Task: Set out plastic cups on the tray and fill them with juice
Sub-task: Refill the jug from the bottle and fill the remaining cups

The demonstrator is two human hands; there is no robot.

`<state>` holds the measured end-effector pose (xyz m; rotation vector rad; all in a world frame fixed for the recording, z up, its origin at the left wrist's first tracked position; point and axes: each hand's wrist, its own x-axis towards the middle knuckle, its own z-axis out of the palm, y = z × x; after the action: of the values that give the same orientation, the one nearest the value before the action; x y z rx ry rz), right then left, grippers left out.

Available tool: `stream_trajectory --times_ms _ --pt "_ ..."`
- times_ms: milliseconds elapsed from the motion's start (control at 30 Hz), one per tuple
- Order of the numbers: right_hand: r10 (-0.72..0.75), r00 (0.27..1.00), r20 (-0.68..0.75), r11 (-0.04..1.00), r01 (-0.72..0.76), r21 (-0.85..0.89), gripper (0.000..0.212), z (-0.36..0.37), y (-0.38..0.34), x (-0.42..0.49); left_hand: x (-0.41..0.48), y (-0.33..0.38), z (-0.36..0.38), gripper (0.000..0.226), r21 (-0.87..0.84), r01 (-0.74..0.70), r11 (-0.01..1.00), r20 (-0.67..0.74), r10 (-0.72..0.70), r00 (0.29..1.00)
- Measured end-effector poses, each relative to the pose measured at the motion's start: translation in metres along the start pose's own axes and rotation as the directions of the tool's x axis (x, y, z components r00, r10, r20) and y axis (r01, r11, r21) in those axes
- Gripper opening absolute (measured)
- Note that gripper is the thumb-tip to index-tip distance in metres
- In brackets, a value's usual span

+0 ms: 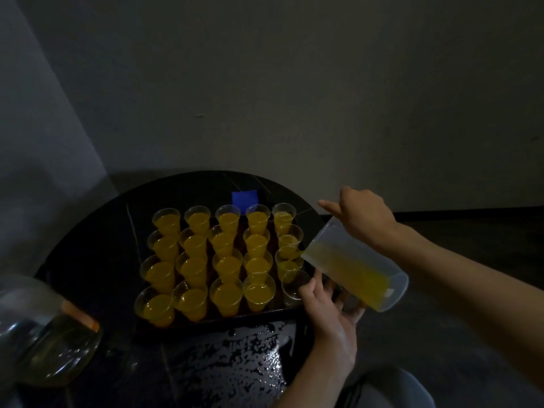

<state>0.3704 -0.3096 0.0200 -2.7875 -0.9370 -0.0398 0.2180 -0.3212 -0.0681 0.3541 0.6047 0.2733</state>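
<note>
wall [294,83]: plain grey and dim; it fills the upper half of the view.
table [88,245]: round, dark top; near edge cut off by the frame bottom.
wet patch [250,351]: shiny spatter on the table, just in front of the tray; what liquid it is cannot be told.
tray [235,318]: dark on the dark table, so its edges are hard to trace; it sits mid-table, mostly covered by cups.
glass vessel [44,334]: bottom left, blurred, cut off by the frame. It has an orange band and pale liquid inside; type is unclear.
filled cups [228,263]: clear plastic with orange juice, standing upright in a grid five across and four deep. They overlap in view, so levels in the back rows are hard to compare.
jug [353,260]: translucent and tilted, spout down-left over the right column, with juice [350,267] lying along its lower side.
right hand [365,219]: grasps the jug from behind. Index finger points out straight; the other fingers are hidden by the jug.
left hand [326,301]: at the tray's near right corner, thumb against the empty cup. Fingers are partly under the jug; grip cannot be told.
cup under the spout [288,265]: right column, third row back; part full.
empty cup [293,290]: right column, nearest row, on the tray.
blue object [245,198]: behind the back row, lower part hidden by cups.
</note>
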Motion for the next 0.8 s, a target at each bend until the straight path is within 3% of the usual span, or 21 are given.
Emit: stream_trajectory --times_ms 800 --pt "-0.002 0.999 -0.033 0.998 0.004 0.057 0.049 -0.0004 0.0072 -0.0006 -0.0006 -0.0030 -0.0002 0.050 0.053 -0.057 0.997 0.013 0.057 0.998"
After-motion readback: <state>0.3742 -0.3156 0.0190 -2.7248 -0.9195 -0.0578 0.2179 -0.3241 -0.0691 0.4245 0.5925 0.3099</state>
